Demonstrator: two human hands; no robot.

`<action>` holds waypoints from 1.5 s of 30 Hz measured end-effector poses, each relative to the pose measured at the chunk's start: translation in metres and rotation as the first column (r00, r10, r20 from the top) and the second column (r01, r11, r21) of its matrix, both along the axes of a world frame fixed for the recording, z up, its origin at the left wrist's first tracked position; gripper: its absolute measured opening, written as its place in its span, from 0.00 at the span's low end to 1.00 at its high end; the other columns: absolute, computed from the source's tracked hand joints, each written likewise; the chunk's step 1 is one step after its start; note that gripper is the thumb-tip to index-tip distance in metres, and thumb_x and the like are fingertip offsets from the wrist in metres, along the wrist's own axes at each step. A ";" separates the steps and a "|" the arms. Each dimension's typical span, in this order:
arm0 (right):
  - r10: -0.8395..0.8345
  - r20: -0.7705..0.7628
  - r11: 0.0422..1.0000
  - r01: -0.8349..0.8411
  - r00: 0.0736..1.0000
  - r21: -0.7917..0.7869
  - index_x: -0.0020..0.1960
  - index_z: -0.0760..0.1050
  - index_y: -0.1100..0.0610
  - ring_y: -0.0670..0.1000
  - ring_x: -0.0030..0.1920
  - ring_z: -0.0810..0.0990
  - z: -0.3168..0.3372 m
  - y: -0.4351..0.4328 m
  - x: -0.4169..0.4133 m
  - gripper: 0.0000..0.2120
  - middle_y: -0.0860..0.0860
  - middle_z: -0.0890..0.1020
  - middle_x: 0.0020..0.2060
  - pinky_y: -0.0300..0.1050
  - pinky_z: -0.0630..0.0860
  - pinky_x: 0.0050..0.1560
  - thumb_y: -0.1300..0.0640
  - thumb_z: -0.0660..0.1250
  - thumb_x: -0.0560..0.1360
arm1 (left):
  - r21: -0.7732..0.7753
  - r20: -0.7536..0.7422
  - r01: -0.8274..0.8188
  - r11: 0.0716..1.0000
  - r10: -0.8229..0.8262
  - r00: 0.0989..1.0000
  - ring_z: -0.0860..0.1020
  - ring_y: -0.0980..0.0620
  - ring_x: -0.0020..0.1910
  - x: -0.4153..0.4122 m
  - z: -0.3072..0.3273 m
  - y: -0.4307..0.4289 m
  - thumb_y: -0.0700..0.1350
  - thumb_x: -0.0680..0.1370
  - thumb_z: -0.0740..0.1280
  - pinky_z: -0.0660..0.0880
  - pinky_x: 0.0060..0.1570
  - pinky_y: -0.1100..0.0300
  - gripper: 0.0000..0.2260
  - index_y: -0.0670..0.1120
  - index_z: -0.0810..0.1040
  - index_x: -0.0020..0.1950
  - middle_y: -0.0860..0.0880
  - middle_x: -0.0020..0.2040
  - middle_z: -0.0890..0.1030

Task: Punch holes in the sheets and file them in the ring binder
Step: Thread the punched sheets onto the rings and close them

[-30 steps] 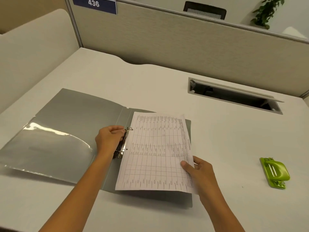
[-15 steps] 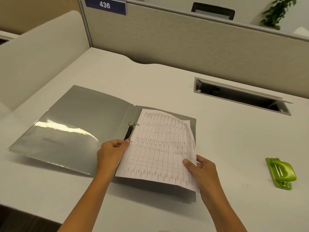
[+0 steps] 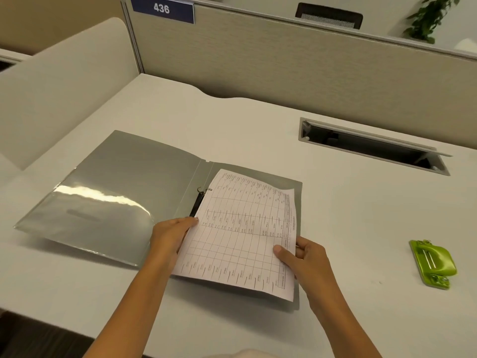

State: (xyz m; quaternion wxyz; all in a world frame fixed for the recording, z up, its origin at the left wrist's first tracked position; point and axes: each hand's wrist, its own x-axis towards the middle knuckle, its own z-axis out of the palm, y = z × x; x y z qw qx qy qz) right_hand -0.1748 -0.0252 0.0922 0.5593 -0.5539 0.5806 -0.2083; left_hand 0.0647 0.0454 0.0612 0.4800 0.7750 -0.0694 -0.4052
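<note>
A grey ring binder point(image 3: 124, 192) lies open on the white desk, its black ring mechanism point(image 3: 197, 202) along the spine with the far ring visible. A printed sheet with a table point(image 3: 240, 236) lies over the binder's right half, its far-left corner at the far ring. My left hand point(image 3: 169, 237) grips the sheet's left edge, covering the near end of the ring mechanism. My right hand point(image 3: 307, 257) pinches the sheet's right edge, thumb on top. The near part of the sheet is lifted off the cover. A green hole punch point(image 3: 432, 263) lies on the desk to the right.
An open cable slot point(image 3: 371, 148) is sunk in the desk at the back right. Beige partition walls point(image 3: 284, 65) close the desk at the back and left, with a sign reading 436 point(image 3: 162, 9). The desk's near edge point(image 3: 64, 316) runs just below the binder.
My left hand has slid from the far ring toward me along the spine to the sheet's left edge. The sheet's near part has lifted. The view shifted left.
</note>
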 end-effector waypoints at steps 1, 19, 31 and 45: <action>0.001 0.004 1.000 -0.001 1.000 0.005 0.54 0.77 0.48 0.47 0.43 0.85 0.001 0.000 0.000 0.11 0.44 0.84 0.48 0.42 0.81 0.43 0.57 0.70 0.73 | 0.004 -0.027 -0.003 1.000 0.003 1.000 0.83 0.43 0.43 0.001 -0.001 0.000 0.47 0.75 0.69 0.79 0.46 0.50 0.08 0.42 0.81 0.47 0.44 0.42 0.85; 0.051 0.047 0.998 -0.053 0.998 0.038 0.49 0.77 0.47 0.45 0.42 0.85 0.008 -0.002 0.001 0.08 0.42 0.85 0.44 0.38 0.80 0.39 0.58 0.70 0.73 | -0.069 -0.274 0.010 0.998 -0.028 0.961 0.81 0.44 0.43 0.009 -0.008 0.003 0.43 0.77 0.67 0.78 0.43 0.51 0.09 0.38 0.79 0.53 0.41 0.46 0.84; 0.021 -0.014 0.997 -0.020 1.000 0.077 0.52 0.77 0.49 0.50 0.48 0.84 -0.001 -0.009 -0.007 0.09 0.48 0.84 0.51 0.50 0.80 0.52 0.59 0.70 0.73 | -0.095 -0.232 -0.029 0.995 0.006 0.973 0.83 0.45 0.47 0.002 -0.016 0.001 0.37 0.73 0.71 0.80 0.45 0.56 0.09 0.37 0.80 0.52 0.40 0.48 0.84; -0.004 -0.368 0.827 -0.204 0.930 -0.524 0.67 0.64 0.51 0.46 0.63 0.66 -0.020 0.003 0.037 0.22 0.49 0.69 0.63 0.36 0.66 0.60 0.55 0.67 0.75 | 0.099 0.760 -0.011 0.995 -0.068 0.647 0.74 0.49 0.41 -0.017 -0.013 0.012 0.51 0.75 0.69 0.70 0.38 0.57 0.08 0.49 0.74 0.45 0.50 0.42 0.77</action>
